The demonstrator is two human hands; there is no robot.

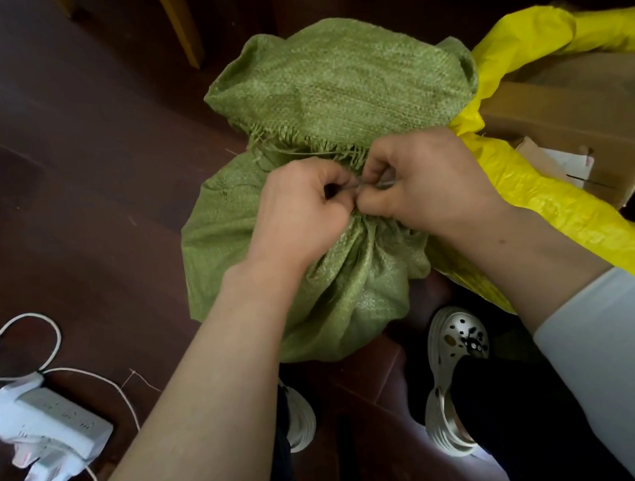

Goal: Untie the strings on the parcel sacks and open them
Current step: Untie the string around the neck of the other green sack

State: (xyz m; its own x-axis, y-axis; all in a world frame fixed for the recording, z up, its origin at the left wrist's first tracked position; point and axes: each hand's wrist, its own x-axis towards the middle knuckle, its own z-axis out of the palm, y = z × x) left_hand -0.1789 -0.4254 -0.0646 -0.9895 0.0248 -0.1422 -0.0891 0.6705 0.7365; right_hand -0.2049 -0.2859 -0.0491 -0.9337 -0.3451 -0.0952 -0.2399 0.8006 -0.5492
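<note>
A green woven sack (pixel 329 88) stands on the dark wooden floor, its neck gathered and tied with a thin string (pixel 357 189). My left hand (pixel 302 205) and my right hand (pixel 423 182) meet at the tied neck, fingers pinched on the string at the knot. The sack's frayed top flap folds away behind the hands. The knot itself is mostly hidden by my fingers. To the right lies a yellow sack (pixel 563 201), open, with a cardboard box (pixel 581 132) showing inside it.
A white power strip (pixel 53 423) with plugs and white cables lies on the floor at the lower left. My feet in pale clogs (pixel 454 376) stand below the green sack. A yellow wooden leg (pixel 181 20) rises at the top.
</note>
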